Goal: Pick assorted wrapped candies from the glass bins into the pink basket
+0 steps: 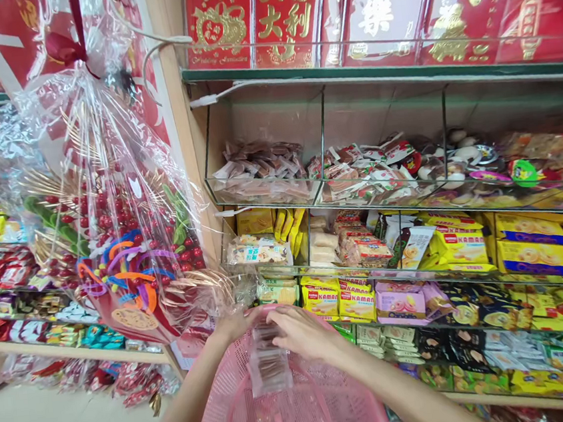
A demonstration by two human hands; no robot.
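A pink plastic basket [351,371] with perforated sides is below me. At its far rim is my left hand [236,324], its fingers closed on the edge and partly hidden. My right hand [302,333] is bent over the same rim, its fingers closed on the upper end of a strip of small clear packets [271,371]. The strip hangs down into the basket, with brownish contents showing through the film. My left thumb lies close to the strip's top; whether it touches the strip I cannot tell.
Shelves of packaged snacks stand ahead, with yellow wafer packs [356,299] just beyond the basket. A clear divided bin [264,189] holds loose packets above. A cellophane-wrapped bouquet [130,254] hangs at left. Red envelopes [286,16] line the top shelf.
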